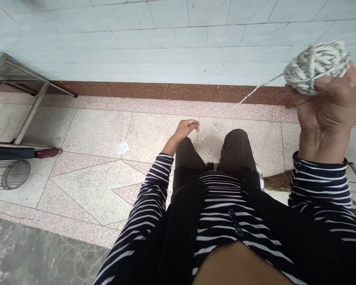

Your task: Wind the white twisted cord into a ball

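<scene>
Raised at the upper right, my right hand [329,99] is closed around a ball of off-white and grey yarn [317,65]. From the ball's left side a thin strand of yarn [256,89] runs taut, down and to the left. It grows too faint to follow over the floor, but its line points to my left hand [189,128]. That hand is held over my knee with thumb and fingers pinched together, and a pale bit shows at the fingertips.
A metal-legged table [32,111] stands at the left, near another person's shoe [48,153] and a wire rack [14,174]. A white scrap [122,148] lies on the tiled floor. Broom bristles [279,181] show by my right side. The tiled wall [166,51] is in front.
</scene>
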`<state>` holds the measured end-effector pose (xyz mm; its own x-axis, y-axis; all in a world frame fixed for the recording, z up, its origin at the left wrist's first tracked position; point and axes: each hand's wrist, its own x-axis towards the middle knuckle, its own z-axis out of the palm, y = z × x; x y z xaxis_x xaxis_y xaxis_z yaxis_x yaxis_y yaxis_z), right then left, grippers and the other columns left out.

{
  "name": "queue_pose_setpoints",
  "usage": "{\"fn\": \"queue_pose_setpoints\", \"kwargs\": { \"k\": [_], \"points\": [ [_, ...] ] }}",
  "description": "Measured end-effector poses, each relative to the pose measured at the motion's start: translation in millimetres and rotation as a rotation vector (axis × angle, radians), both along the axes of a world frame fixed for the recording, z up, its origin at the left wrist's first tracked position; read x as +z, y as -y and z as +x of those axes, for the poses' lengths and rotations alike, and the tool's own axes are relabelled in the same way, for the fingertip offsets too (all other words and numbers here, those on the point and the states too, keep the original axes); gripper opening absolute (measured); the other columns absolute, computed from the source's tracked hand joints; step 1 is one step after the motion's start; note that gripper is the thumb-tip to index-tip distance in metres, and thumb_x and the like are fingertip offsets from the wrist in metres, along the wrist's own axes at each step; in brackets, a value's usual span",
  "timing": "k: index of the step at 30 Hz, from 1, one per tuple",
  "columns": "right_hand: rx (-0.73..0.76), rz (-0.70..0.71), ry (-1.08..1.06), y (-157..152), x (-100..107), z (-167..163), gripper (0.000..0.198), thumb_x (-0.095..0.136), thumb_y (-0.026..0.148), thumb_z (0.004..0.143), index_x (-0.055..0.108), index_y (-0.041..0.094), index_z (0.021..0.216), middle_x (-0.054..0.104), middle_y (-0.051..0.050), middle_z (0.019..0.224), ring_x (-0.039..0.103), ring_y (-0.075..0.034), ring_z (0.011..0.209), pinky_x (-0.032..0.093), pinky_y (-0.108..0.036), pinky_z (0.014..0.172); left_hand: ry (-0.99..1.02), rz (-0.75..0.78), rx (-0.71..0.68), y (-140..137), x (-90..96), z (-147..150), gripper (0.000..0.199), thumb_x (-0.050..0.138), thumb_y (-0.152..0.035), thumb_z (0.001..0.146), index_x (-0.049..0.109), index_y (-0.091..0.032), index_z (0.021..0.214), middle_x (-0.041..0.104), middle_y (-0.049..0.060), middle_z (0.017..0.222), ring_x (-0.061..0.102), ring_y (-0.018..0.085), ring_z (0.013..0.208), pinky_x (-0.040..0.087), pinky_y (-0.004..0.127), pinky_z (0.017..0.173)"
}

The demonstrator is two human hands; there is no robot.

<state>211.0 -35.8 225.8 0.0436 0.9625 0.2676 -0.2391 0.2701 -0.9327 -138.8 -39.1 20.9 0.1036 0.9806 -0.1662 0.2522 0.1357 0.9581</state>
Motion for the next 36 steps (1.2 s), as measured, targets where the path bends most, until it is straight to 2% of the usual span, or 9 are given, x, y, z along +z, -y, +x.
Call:
{"fn": "queue_pose_setpoints", "kwargs": {
  "k": [4, 7, 11, 15, 19, 22, 26, 30, 36],
  "points": [
    [0.134, -0.172, -0.012, 12, -8, -34, 0.056, 0.108, 0.044, 0.052, 0.079, 0.037, 0.100, 0.079, -0.006, 0.130, 0.057, -0.050, 0.149, 0.065, -0.073, 0.108, 0.032, 0.164, 0.034, -9, 13.2, 25, 0.029, 0.074, -0.031, 0.095, 0.079, -0.019, 0.120, 0.081, 0.013, 0.132, 0.075, 0.021, 0.119, 0.055, 0.036, 0.109],
    [0.226, -0.317, -0.050, 13, -22, -63, 0.062, 0.108, 0.035, 0.048, 0.076, 0.030, 0.101, 0.080, -0.005, 0.114, 0.071, -0.042, 0.128, 0.068, -0.066, 0.107, 0.184, 0.248, -0.071, -13, 34.1, 68, 0.043, 0.078, -0.043, 0.098, 0.075, -0.023, 0.135, 0.076, 0.012, 0.144, 0.072, 0.024, 0.130, 0.057, 0.036, 0.108],
    [0.265, -0.323, 0.024, 7, -32, -73, 0.059, 0.107, 0.035, 0.053, 0.074, 0.029, 0.101, 0.077, -0.002, 0.108, 0.072, -0.035, 0.121, 0.067, -0.060, 0.107, 0.288, 0.194, -0.195, -7, 51.6, 108, 0.042, 0.074, -0.057, 0.101, 0.080, -0.017, 0.111, 0.083, 0.011, 0.114, 0.075, 0.021, 0.111, 0.060, 0.033, 0.097],
    [0.081, -0.136, 0.209, -14, -50, -47, 0.056, 0.110, 0.036, 0.058, 0.072, 0.033, 0.099, 0.076, -0.003, 0.112, 0.063, -0.037, 0.130, 0.054, -0.063, 0.122, 0.323, 0.012, -0.281, 12, 46.5, 102, 0.044, 0.069, -0.058, 0.103, 0.075, -0.014, 0.097, 0.078, 0.008, 0.087, 0.072, 0.014, 0.081, 0.059, 0.027, 0.078],
    [-0.130, -0.055, 0.368, -39, -95, -26, 0.057, 0.108, 0.035, 0.059, 0.069, 0.036, 0.101, 0.071, -0.004, 0.122, 0.060, -0.037, 0.126, 0.043, -0.067, 0.126, 0.169, -0.068, -0.387, 28, 50.4, 80, 0.034, 0.070, -0.046, 0.100, 0.073, -0.015, 0.085, 0.073, 0.003, 0.076, 0.066, 0.012, 0.070, 0.053, 0.025, 0.070],
    [-0.214, -0.103, 0.565, -43, -133, -31, 0.062, 0.106, 0.035, 0.049, 0.071, 0.026, 0.099, 0.067, -0.009, 0.126, 0.056, -0.043, 0.132, 0.039, -0.074, 0.124, -0.035, 0.059, -0.423, 31, 67.8, 69, 0.036, 0.065, -0.040, 0.103, 0.072, -0.017, 0.076, 0.072, 0.002, 0.076, 0.063, 0.013, 0.071, 0.050, 0.026, 0.074],
    [0.111, -0.286, 0.561, -24, -163, -49, 0.062, 0.106, 0.032, 0.045, 0.074, 0.026, 0.097, 0.071, -0.005, 0.113, 0.060, -0.041, 0.127, 0.036, -0.069, 0.128, -0.285, 0.311, -0.364, 21, 82.0, 66, 0.029, 0.063, -0.036, 0.105, 0.078, -0.020, 0.085, 0.077, 0.005, 0.085, 0.068, 0.019, 0.083, 0.049, 0.031, 0.082],
    [0.486, -0.419, 0.407, 2, -162, -52, 0.054, 0.108, 0.045, 0.050, 0.078, 0.031, 0.093, 0.077, 0.000, 0.098, 0.069, -0.032, 0.105, 0.052, -0.063, 0.114, -0.363, 0.456, -0.363, 10, 74.6, 69, 0.027, 0.060, -0.036, 0.107, 0.082, -0.023, 0.098, 0.081, 0.008, 0.103, 0.071, 0.024, 0.100, 0.050, 0.033, 0.090],
    [0.600, -0.543, 0.152, 24, -143, -45, 0.061, 0.109, 0.044, 0.049, 0.080, 0.028, 0.101, 0.080, 0.000, 0.099, 0.075, -0.021, 0.088, 0.068, -0.040, 0.084, -0.236, 0.395, -0.294, 6, 56.3, 74, 0.032, 0.059, -0.042, 0.109, 0.081, -0.021, 0.097, 0.081, 0.009, 0.100, 0.072, 0.023, 0.100, 0.052, 0.032, 0.093]
  ]
}}
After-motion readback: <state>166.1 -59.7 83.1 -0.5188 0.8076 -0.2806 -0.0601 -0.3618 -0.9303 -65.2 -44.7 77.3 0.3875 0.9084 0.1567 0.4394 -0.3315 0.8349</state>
